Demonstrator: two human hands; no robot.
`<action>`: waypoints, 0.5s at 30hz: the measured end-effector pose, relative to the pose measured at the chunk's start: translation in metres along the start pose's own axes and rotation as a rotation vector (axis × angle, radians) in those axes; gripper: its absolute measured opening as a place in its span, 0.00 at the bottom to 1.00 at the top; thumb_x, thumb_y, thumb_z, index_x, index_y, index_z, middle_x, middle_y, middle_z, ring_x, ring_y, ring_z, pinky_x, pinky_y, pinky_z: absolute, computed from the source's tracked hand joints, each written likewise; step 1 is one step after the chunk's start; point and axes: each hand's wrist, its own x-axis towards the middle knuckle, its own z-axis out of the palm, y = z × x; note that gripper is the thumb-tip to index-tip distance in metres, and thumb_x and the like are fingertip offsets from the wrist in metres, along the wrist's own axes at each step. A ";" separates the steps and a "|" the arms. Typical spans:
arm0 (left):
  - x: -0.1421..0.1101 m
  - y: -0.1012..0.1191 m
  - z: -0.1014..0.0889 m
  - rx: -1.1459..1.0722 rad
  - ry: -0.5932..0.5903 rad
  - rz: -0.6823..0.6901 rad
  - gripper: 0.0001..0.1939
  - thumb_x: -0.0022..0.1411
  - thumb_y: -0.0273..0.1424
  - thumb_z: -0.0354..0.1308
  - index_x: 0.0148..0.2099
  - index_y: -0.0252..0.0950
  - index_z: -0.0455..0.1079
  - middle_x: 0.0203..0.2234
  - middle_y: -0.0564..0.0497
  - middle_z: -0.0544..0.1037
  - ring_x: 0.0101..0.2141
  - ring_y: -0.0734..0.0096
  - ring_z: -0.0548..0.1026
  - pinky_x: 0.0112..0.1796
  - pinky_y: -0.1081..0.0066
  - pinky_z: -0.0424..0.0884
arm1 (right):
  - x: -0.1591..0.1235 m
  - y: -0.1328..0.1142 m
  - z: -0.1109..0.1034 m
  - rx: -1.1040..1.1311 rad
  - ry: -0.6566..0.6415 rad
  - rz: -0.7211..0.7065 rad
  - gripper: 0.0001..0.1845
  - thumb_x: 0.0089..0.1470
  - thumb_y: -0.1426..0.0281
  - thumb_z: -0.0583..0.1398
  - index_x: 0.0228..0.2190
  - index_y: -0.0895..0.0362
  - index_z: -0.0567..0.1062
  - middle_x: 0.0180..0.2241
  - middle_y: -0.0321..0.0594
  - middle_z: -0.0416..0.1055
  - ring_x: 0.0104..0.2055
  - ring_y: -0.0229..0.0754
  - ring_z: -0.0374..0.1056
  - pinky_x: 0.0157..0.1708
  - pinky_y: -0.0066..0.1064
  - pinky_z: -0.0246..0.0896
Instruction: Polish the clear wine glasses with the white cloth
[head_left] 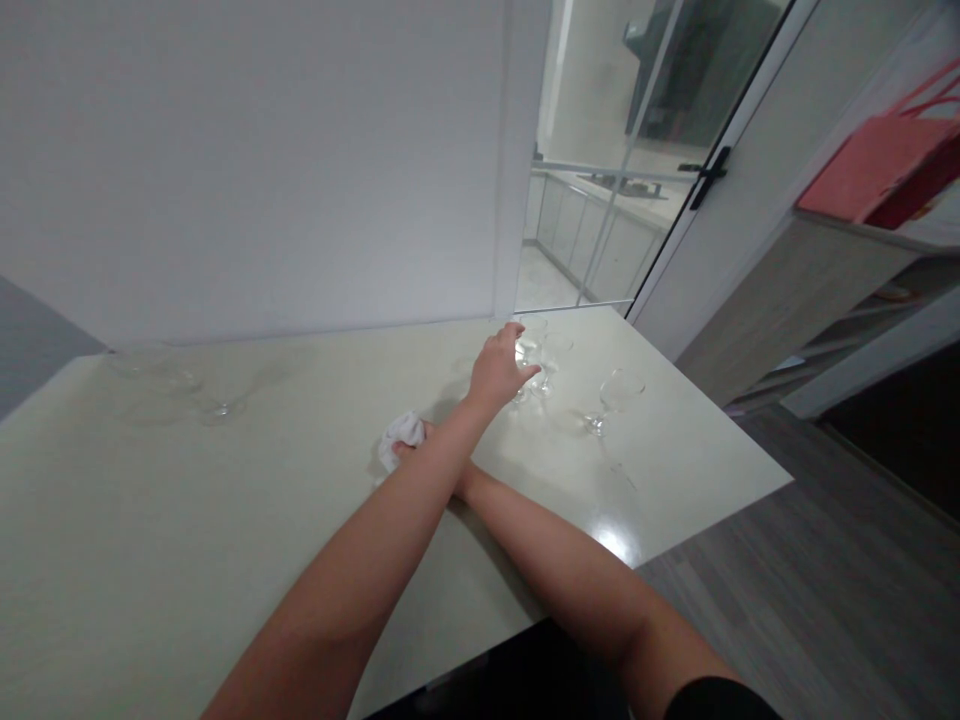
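Note:
My forearms cross over the white table (300, 520), the left lying above the right. My left hand (497, 370) reaches to a cluster of clear stemmed glasses (546, 365) near the back edge. Its thumb and fingers are spread apart beside the nearest glass; whether they touch it I cannot tell. My right hand (424, 445), partly hidden beneath the left forearm, is closed on a crumpled white cloth (401, 432) at the tabletop. Another clear stemmed glass (621, 390) stands apart to the right of the cluster.
Faint clear glassware (217, 410) is at the far left of the table. A pale wall (300, 180) borders the back edge. To the right are a glass-paned door with a black handle (709, 178) and a shelf unit holding a red bag (877, 165).

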 end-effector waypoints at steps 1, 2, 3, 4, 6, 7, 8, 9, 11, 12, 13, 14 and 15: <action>0.000 0.000 0.001 0.009 0.006 0.003 0.30 0.49 0.30 0.70 0.51 0.37 0.60 0.47 0.45 0.74 0.44 0.61 0.73 0.46 0.62 0.70 | -0.001 0.000 0.000 0.043 -0.034 -0.011 0.11 0.51 0.63 0.63 0.33 0.55 0.69 0.28 0.32 0.70 0.30 0.36 0.64 0.34 0.27 0.65; -0.001 0.000 0.002 0.018 0.010 0.006 0.30 0.50 0.29 0.70 0.52 0.37 0.60 0.48 0.45 0.73 0.44 0.61 0.73 0.46 0.62 0.70 | -0.001 0.000 0.000 0.089 -0.062 -0.020 0.11 0.52 0.63 0.62 0.34 0.55 0.69 0.29 0.32 0.71 0.29 0.35 0.64 0.33 0.27 0.65; -0.002 0.000 0.002 0.028 0.013 0.010 0.30 0.50 0.29 0.70 0.52 0.37 0.60 0.48 0.45 0.73 0.44 0.61 0.73 0.46 0.63 0.70 | -0.002 -0.001 -0.001 0.128 -0.080 -0.024 0.11 0.52 0.63 0.62 0.35 0.55 0.69 0.30 0.33 0.71 0.30 0.36 0.64 0.32 0.27 0.64; -0.002 0.000 0.003 0.036 0.013 0.014 0.29 0.51 0.30 0.69 0.52 0.37 0.60 0.48 0.45 0.73 0.44 0.61 0.73 0.46 0.63 0.70 | -0.002 -0.001 -0.001 0.158 -0.090 -0.023 0.12 0.51 0.63 0.62 0.35 0.55 0.69 0.30 0.34 0.71 0.30 0.36 0.63 0.31 0.27 0.64; -0.003 0.000 0.003 0.047 0.008 0.022 0.29 0.52 0.30 0.68 0.53 0.37 0.59 0.48 0.45 0.72 0.45 0.61 0.72 0.46 0.63 0.70 | -0.003 -0.003 -0.001 0.191 -0.096 -0.015 0.12 0.51 0.64 0.62 0.36 0.56 0.69 0.31 0.34 0.71 0.29 0.36 0.63 0.30 0.27 0.63; -0.004 0.000 0.003 0.051 0.004 0.025 0.29 0.52 0.30 0.68 0.53 0.37 0.59 0.48 0.45 0.72 0.46 0.61 0.71 0.46 0.63 0.70 | -0.003 -0.003 0.000 0.199 -0.098 -0.012 0.12 0.51 0.64 0.62 0.36 0.56 0.69 0.31 0.34 0.71 0.29 0.36 0.63 0.30 0.27 0.63; -0.004 0.000 0.002 0.059 0.001 0.029 0.29 0.52 0.30 0.68 0.53 0.37 0.59 0.48 0.45 0.71 0.47 0.60 0.71 0.46 0.63 0.69 | -0.003 -0.003 0.000 0.206 -0.098 -0.008 0.12 0.51 0.64 0.62 0.36 0.56 0.69 0.30 0.33 0.71 0.29 0.36 0.62 0.30 0.26 0.62; -0.004 0.000 0.001 0.070 0.002 0.037 0.29 0.52 0.30 0.68 0.53 0.37 0.59 0.48 0.45 0.71 0.48 0.59 0.70 0.47 0.63 0.69 | -0.003 -0.004 0.000 0.210 -0.096 -0.006 0.11 0.51 0.64 0.62 0.36 0.56 0.69 0.30 0.33 0.71 0.29 0.35 0.62 0.29 0.26 0.62; -0.004 0.003 -0.002 0.104 0.018 0.060 0.28 0.52 0.32 0.68 0.53 0.36 0.60 0.49 0.44 0.70 0.49 0.57 0.68 0.49 0.61 0.68 | -0.004 -0.005 0.001 0.214 -0.096 -0.002 0.10 0.51 0.66 0.62 0.35 0.56 0.69 0.30 0.32 0.71 0.29 0.35 0.62 0.29 0.26 0.62; -0.004 0.007 -0.004 0.119 0.034 0.073 0.28 0.53 0.33 0.67 0.52 0.36 0.61 0.48 0.44 0.70 0.50 0.55 0.67 0.50 0.60 0.67 | -0.005 -0.007 0.001 0.219 -0.098 -0.001 0.09 0.51 0.66 0.61 0.35 0.56 0.69 0.30 0.32 0.71 0.29 0.35 0.62 0.29 0.25 0.62; -0.005 0.012 -0.005 0.124 0.054 0.086 0.26 0.54 0.34 0.67 0.52 0.37 0.61 0.48 0.44 0.70 0.50 0.55 0.67 0.51 0.59 0.66 | -0.006 -0.009 0.001 0.212 -0.094 -0.002 0.09 0.51 0.66 0.61 0.35 0.56 0.69 0.30 0.32 0.71 0.29 0.35 0.62 0.29 0.25 0.62; -0.007 0.020 -0.006 0.116 0.073 0.102 0.24 0.55 0.35 0.65 0.51 0.37 0.62 0.48 0.44 0.70 0.50 0.55 0.66 0.51 0.59 0.65 | -0.007 -0.012 0.000 0.176 -0.078 -0.003 0.09 0.52 0.66 0.61 0.35 0.55 0.70 0.31 0.33 0.71 0.30 0.35 0.63 0.30 0.25 0.61; -0.009 0.030 -0.005 0.095 0.085 0.123 0.22 0.57 0.36 0.63 0.51 0.37 0.62 0.48 0.44 0.70 0.50 0.55 0.66 0.52 0.59 0.64 | -0.008 -0.015 -0.001 0.107 -0.055 -0.002 0.09 0.51 0.65 0.61 0.35 0.55 0.71 0.31 0.33 0.72 0.30 0.36 0.64 0.30 0.25 0.61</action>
